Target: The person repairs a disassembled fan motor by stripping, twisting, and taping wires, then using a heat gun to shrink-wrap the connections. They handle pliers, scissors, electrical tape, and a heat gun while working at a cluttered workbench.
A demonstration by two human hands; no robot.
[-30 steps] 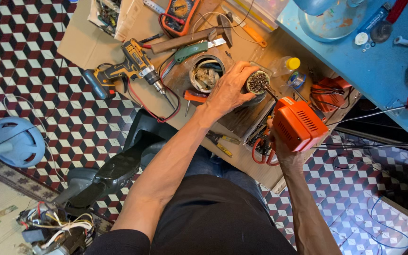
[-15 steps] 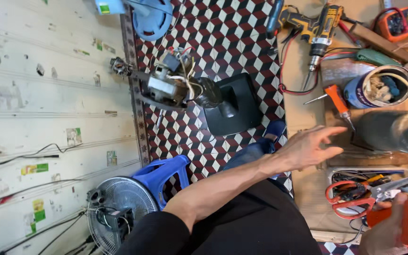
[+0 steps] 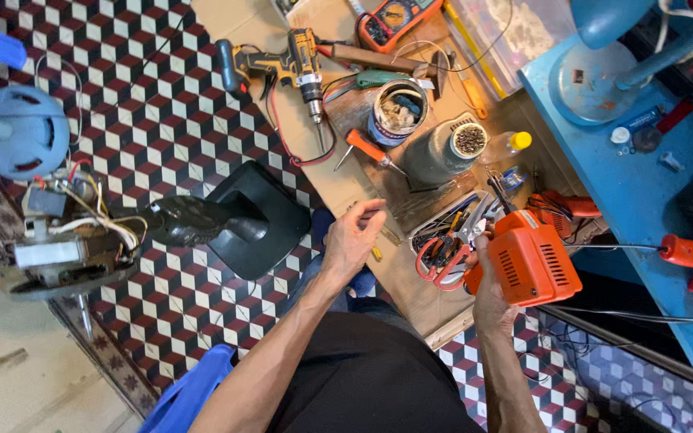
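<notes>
My right hand (image 3: 487, 289) grips an orange power tool body (image 3: 529, 258) over the front of a low cardboard-covered work board (image 3: 378, 269). My left hand (image 3: 352, 236) hovers empty just above the board's near edge, fingers loosely curled and apart. Beyond it lie an orange-handled screwdriver (image 3: 369, 150), a tin can (image 3: 395, 112) of small parts and a dark cylindrical motor part (image 3: 443, 151). Red-handled pliers (image 3: 443, 255) rest in a small tray beside the orange tool.
A yellow cordless drill (image 3: 282, 66), a multimeter (image 3: 395, 18) and a hammer lie at the board's far end. A black fan stand base (image 3: 230, 220) and a stripped fan motor (image 3: 58, 248) sit on the patterned tile floor. A blue table (image 3: 643, 184) stands at right.
The view has swung round twice. My left hand has come off the dark motor part and pulled back to the board's near edge. The right hand still holds the orange tool.
</notes>
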